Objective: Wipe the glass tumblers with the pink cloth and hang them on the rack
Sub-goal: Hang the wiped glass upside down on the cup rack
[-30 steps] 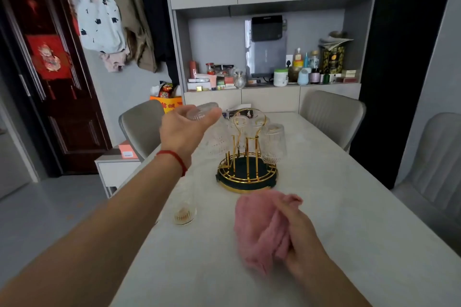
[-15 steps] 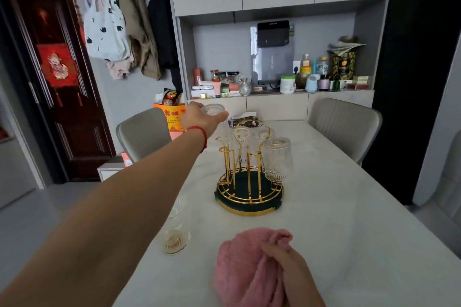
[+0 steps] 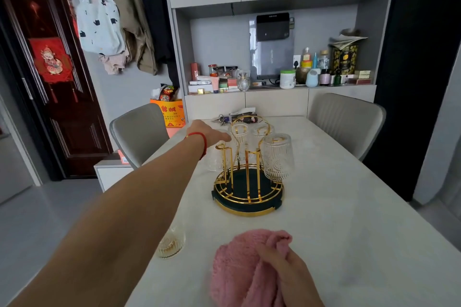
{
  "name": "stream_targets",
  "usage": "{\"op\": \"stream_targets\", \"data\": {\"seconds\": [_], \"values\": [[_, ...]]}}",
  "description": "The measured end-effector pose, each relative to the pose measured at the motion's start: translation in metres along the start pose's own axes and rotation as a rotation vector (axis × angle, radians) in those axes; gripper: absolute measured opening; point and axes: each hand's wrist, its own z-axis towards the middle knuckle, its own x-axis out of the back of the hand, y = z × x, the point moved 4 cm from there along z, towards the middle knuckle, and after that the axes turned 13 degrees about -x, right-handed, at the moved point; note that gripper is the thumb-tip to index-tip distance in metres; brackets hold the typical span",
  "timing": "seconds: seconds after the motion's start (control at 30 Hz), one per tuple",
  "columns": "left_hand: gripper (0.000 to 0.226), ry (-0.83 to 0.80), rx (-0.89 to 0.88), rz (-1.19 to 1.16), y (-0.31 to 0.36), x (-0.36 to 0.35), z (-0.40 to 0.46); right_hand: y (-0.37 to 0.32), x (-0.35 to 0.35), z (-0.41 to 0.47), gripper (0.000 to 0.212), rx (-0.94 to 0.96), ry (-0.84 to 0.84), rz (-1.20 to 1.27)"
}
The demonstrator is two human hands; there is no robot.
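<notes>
Glass tumblers [image 3: 277, 156] hang mouth-down on the gold pegs of the rack [image 3: 247, 183], their long axes close to upright and their thick bases pointing up. The clearest one sits on the right side of the rack; two more show behind the looped gold handle, and another [image 3: 217, 157] hangs at the left, just under the left hand [image 3: 209, 133]. That hand reaches out over the left side of the rack, palm down, fingers extended over the left tumbler's base; whether it has any hold on the glass cannot be told. A red string bracelet [image 3: 199, 138] circles its wrist. One more tumbler [image 3: 171, 243] stands apart on the tabletop [image 3: 349, 207], near the left edge and partly hidden by the forearm, its axis upright; which end is up is unclear.

The rack has a round dark base with a gold rim and stands mid-tabletop. Nearer the camera, the right hand [image 3: 287, 274] rests with fingers curled into the bunched pink cloth [image 3: 237, 271], gripping it against the tabletop. Two grey chairs [image 3: 139, 132] stand at the far end, before a cluttered shelf niche [image 3: 274, 77].
</notes>
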Motion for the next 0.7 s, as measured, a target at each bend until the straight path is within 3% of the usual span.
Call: {"op": "stream_targets", "data": {"seconds": [0.13,0.23,0.33,0.47,0.53,0.7], "values": [[0.083,-0.07,-0.026,0.009,0.003,-0.005,-0.001,-0.003,0.001,-0.001,0.018,-0.021,0.021,-0.009],[0.082,-0.076,-0.125,0.216,0.012,0.005,-0.018,-0.001,0.001,-0.006,0.025,-0.022,0.017,0.003],[0.064,0.117,-0.365,0.34,0.021,0.029,-0.062,0.002,0.0,-0.011,0.046,-0.029,0.003,0.06],[0.035,0.15,-0.698,0.274,0.005,0.045,-0.173,0.003,0.002,-0.017,0.024,-0.065,0.065,0.073],[0.031,0.147,-0.692,0.224,-0.023,0.047,-0.224,0.004,0.004,-0.02,0.019,-0.095,0.086,0.094],[0.04,0.169,-0.363,0.062,-0.102,0.043,-0.3,0.003,-0.006,-0.046,0.025,-0.144,-0.056,0.374]]}}
